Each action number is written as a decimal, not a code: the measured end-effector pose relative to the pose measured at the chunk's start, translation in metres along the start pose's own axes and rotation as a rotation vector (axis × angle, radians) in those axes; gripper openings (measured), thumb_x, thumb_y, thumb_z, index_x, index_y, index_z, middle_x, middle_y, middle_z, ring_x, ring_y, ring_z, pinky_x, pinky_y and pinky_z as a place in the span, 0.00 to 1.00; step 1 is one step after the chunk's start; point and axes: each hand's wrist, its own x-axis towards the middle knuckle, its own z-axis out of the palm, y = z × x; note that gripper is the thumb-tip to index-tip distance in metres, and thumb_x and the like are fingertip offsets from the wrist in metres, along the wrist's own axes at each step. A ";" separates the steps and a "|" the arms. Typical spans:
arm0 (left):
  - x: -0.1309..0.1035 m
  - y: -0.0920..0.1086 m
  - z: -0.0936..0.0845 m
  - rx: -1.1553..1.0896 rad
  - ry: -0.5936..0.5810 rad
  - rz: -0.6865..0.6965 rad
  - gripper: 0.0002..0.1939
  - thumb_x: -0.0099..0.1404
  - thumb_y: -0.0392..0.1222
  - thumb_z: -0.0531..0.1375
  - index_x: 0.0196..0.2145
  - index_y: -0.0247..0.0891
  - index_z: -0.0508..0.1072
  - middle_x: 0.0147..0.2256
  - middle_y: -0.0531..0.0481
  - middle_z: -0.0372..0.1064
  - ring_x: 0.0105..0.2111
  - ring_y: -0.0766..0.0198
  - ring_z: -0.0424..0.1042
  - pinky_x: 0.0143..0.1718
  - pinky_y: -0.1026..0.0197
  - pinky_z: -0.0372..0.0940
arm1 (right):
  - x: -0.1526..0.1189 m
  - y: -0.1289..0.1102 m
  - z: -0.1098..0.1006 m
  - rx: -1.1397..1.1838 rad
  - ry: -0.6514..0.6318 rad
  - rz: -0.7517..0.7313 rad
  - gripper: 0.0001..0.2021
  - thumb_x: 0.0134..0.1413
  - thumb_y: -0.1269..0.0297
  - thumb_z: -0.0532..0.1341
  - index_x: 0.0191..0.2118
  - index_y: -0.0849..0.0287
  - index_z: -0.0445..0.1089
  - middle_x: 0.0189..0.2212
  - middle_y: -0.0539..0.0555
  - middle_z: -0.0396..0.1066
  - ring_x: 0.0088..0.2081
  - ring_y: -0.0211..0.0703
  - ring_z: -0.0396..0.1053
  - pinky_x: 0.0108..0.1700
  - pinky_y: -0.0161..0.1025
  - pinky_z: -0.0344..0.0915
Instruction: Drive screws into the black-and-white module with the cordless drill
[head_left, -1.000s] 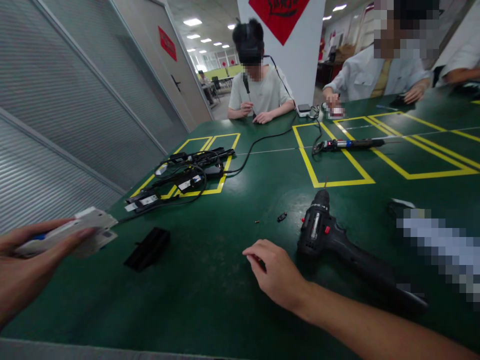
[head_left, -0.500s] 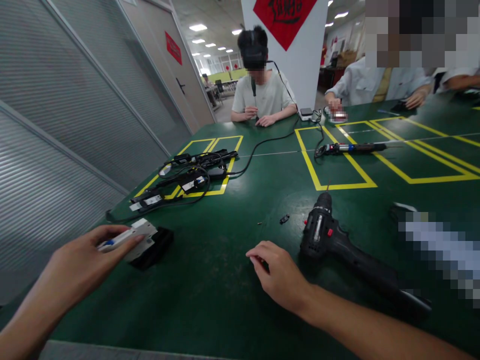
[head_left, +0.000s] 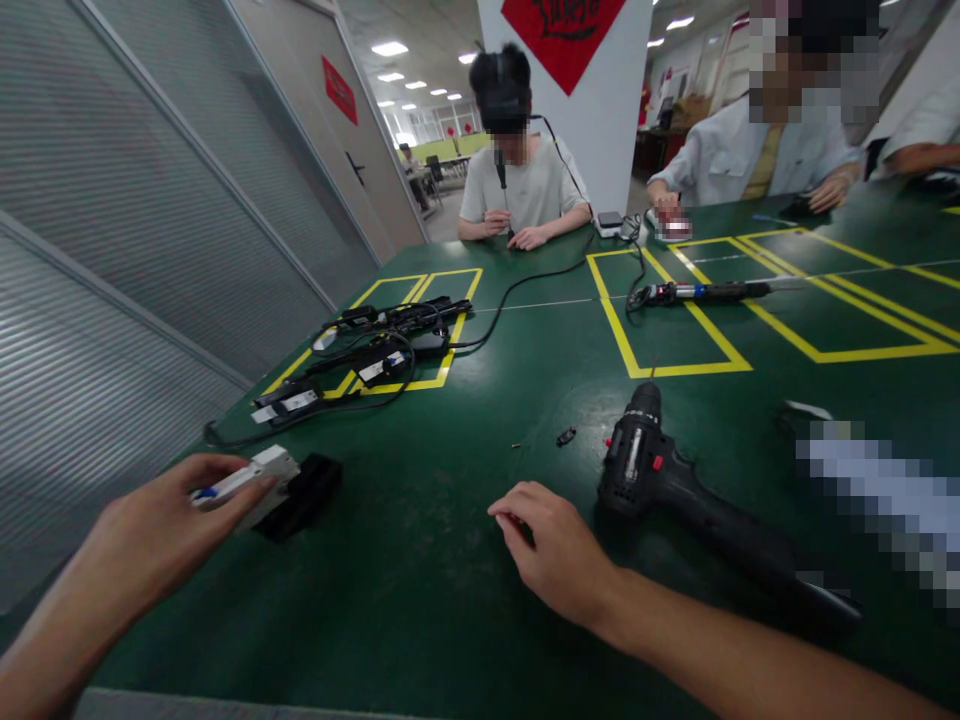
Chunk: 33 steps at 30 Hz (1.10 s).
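Note:
At the left, my left hand (head_left: 169,515) grips a white block-shaped part (head_left: 259,478) with a blue spot, thumb and fingers around it. Just beyond it a black block (head_left: 307,495) is at the table surface; whether the two touch I cannot tell. My right hand (head_left: 551,545) is near the middle, fingertips pressed together; what is between them, if anything, is too small to make out. Right of it lies a black cordless drill (head_left: 637,465), its bit pointing away. A small black piece (head_left: 566,436) and a tiny screw-like piece (head_left: 515,446) lie beyond my right hand.
Black cables and adapters (head_left: 382,350) lie at the back left of the green table (head_left: 420,620). An electric screwdriver (head_left: 705,292) rests on yellow tape marks. A person (head_left: 517,190) sits opposite with a screwdriver; another person (head_left: 750,150) is at the back right.
The white part in my left hand has tilted and shifted slightly down and left. My right hand is almost unmoved. The whole view has shifted a little.

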 end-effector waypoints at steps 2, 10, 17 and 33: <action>-0.002 0.014 0.001 0.059 -0.078 -0.034 0.33 0.59 0.66 0.48 0.47 0.36 0.67 0.31 0.48 0.72 0.30 0.58 0.70 0.31 0.63 0.62 | 0.000 -0.001 -0.001 -0.005 -0.001 -0.002 0.11 0.60 0.74 0.54 0.42 0.60 0.73 0.37 0.54 0.73 0.40 0.41 0.68 0.43 0.40 0.65; 0.002 0.035 0.023 0.095 -0.116 0.121 0.28 0.65 0.59 0.42 0.48 0.32 0.60 0.39 0.43 0.69 0.37 0.55 0.72 0.40 0.56 0.65 | 0.000 0.000 0.001 -0.015 -0.001 -0.001 0.11 0.60 0.74 0.55 0.42 0.60 0.73 0.38 0.54 0.73 0.40 0.42 0.68 0.44 0.40 0.65; 0.001 0.056 0.016 0.108 -0.219 0.231 0.29 0.67 0.58 0.36 0.49 0.31 0.58 0.44 0.43 0.63 0.43 0.53 0.70 0.47 0.52 0.63 | 0.001 -0.002 0.000 -0.017 -0.010 0.001 0.10 0.60 0.73 0.54 0.42 0.60 0.73 0.38 0.54 0.73 0.41 0.42 0.69 0.43 0.42 0.66; 0.007 0.043 0.026 0.150 -0.209 0.156 0.39 0.63 0.63 0.42 0.64 0.35 0.44 0.50 0.38 0.66 0.46 0.48 0.70 0.48 0.51 0.62 | 0.004 -0.003 0.002 0.031 -0.037 0.058 0.07 0.61 0.70 0.56 0.41 0.61 0.71 0.38 0.52 0.72 0.42 0.44 0.70 0.45 0.48 0.65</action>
